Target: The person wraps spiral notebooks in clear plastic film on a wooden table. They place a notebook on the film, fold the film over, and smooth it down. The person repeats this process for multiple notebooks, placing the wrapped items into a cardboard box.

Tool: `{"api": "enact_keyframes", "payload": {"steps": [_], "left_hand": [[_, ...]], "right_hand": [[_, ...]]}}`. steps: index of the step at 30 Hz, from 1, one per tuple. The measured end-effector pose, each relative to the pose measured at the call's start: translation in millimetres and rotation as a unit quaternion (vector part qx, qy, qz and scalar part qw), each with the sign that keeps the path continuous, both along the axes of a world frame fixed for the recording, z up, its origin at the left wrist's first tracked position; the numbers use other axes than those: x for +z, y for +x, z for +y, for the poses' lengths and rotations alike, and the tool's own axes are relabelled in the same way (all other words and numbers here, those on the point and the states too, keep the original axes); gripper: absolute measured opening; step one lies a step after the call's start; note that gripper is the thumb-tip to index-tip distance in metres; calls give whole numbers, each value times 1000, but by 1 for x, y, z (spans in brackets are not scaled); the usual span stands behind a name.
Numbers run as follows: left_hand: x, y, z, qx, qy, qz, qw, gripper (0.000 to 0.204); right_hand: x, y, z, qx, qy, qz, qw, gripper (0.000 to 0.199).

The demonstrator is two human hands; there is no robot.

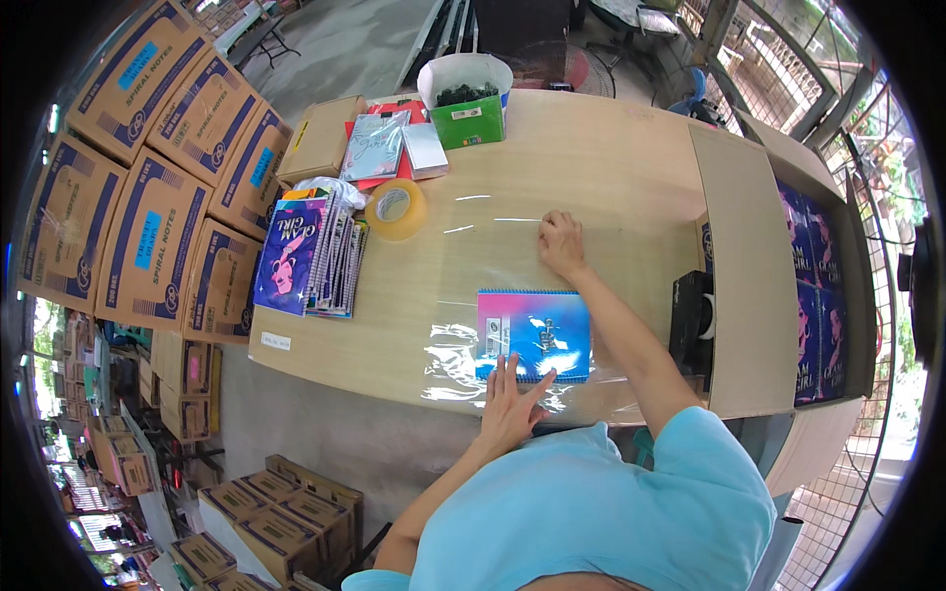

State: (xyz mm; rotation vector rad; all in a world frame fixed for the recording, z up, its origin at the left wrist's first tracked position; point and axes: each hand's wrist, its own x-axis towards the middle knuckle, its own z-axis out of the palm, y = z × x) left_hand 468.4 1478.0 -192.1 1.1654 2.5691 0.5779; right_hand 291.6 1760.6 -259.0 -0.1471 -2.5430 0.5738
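Observation:
A spiral notebook (567,330) with a blue and pink cover lies on the table in front of me, wire bindings along its far and near edges. Clear plastic film (448,360) shines around and over it. My left hand (510,399) rests at the near edge of the notebook, fingers spread flat over the film. Beyond the notebook, my right hand (562,243) is on the table with its fingers curled closed. Whatever those fingers may hold is hidden; faint glints lie just left of them.
Stacked spiral notebooks (305,256), a tape roll (396,209), a green-and-white box of dark pieces (468,118) and small packs (379,143) stand at the left and back. At right an open carton (744,246) holds purple notebooks, beside a black box (692,320). Cartons (158,212) pile up left.

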Motion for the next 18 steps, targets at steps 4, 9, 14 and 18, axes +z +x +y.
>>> {"api": "enact_keyframes", "payload": {"steps": [4,9,14,18], "left_hand": [[1,-1,1,10,15,5,1000,76],[-2,2,4,15,26,22,999,76],[-3,6,3,26,33,25,999,72],[-5,6,3,30,41,30,998,71]], "right_hand": [[23,-17,12,-8,-171,-125,977,13],[6,4,12,8,125,25,992,20],[20,13,5,74,-41,-38,996,24],[47,4,-10,-45,-102,-157,981,14]]}}
